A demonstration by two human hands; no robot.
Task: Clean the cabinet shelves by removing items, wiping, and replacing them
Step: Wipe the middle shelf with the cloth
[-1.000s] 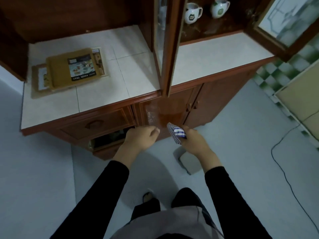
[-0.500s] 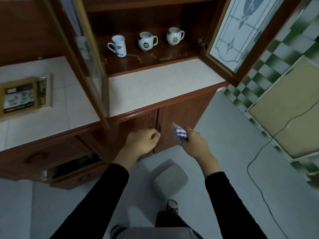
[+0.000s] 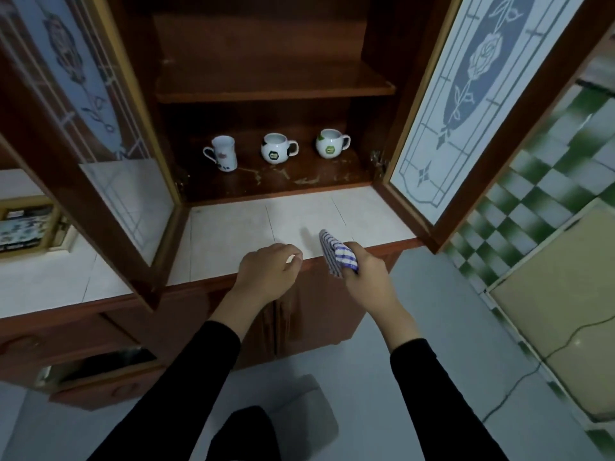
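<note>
Both hands have risen from the lower doors to the near edge of the counter, and the view now faces the open cabinet. The right hand grasps a folded striped cloth just above that edge. The cloth's long axis runs from the fist up and far-left, with its free end towards the shelf. The left hand is loosely curled and holds nothing. Three mugs stand apart on the shelf. Wiping before lifting them out could knock one over, and a wide elbow could strike a glass door.
</note>
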